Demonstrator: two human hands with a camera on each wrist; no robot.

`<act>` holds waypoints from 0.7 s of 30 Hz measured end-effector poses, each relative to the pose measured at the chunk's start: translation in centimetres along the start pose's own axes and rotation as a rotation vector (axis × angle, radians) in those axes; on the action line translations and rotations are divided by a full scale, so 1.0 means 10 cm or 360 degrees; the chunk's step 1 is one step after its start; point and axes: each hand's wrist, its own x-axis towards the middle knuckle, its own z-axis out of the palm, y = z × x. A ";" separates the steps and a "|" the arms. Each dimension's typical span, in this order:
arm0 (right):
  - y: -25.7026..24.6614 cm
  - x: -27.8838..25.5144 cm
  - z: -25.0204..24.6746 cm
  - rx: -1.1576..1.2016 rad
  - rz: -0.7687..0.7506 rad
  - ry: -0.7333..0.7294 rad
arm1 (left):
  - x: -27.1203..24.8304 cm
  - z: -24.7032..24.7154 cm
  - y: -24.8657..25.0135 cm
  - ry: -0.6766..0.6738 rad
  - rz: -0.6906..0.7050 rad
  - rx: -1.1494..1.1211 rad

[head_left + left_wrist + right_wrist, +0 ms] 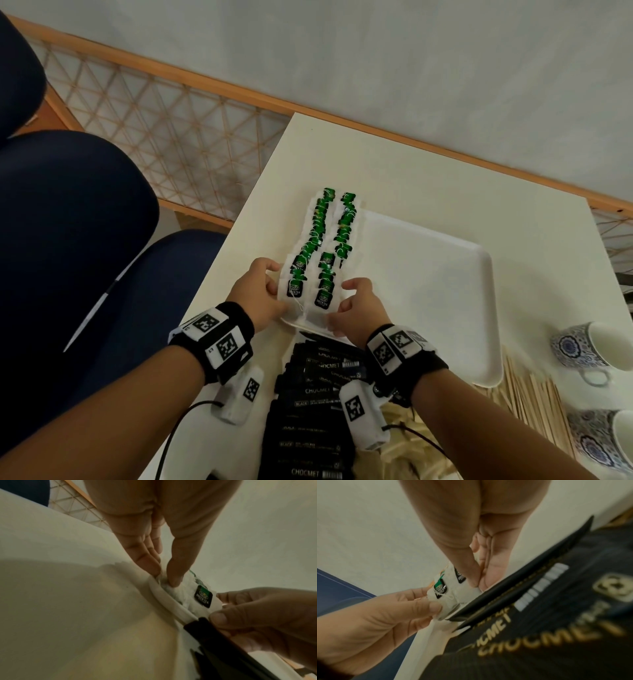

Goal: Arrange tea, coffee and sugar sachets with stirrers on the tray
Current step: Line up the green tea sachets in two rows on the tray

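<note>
- White paper tea bags (317, 253) with green labels lie in two overlapping rows along the left edge of the white tray (431, 274), running away from me towards the far end.
- My left hand (262, 294) is at the near end of the left row; thumb and fingers pinch the edge of the nearest bag, as the left wrist view shows, with the fingertips (173, 581) pressing into the paper just inside the tray rim.
- My right hand (356, 308) is at the near end of the right row, thumb and fingers closed narrowly on the nearest bag there; in the right wrist view the fingertips (476, 582) meet on the white paper beside a green label.
- Both hands hold tea bags, then, and they sit close together with only the two nearest bags between them.
- Black sachets (318, 404) printed CHOCMET lie overlapped in a long row just behind my hands, on the table (445, 185) and reaching up to the near rim of the tray.
- Pale wooden stirrers (534, 401) are spread in a loose heap on the table to the right of the black sachets, near the tray's near right corner.
- Most of the tray to the right of the tea bags is bare white surface.
- Two blue-patterned cups (579, 353) lie on their sides at the right edge of the table, beyond the stirrers.
- Dark blue chairs (68, 240) stand to the left of the table.
</note>
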 end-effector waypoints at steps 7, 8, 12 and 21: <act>0.04 0.03 -0.01 0.0039 0.0047 0.0002 | 0.02 0.04 0.03 -0.0053 0.0078 0.0224; 0.05 0.04 0.00 0.0028 0.0036 -0.0001 | 0.02 0.04 0.04 -0.0058 0.0071 0.0230; 0.05 0.04 -0.02 0.0001 -0.0064 0.0046 | 0.05 -0.02 0.06 -0.0071 0.0009 0.0289; -0.08 0.15 0.01 -0.0227 -0.0059 -0.0023 | 0.01 0.09 0.29 -0.0501 -0.0035 -0.0318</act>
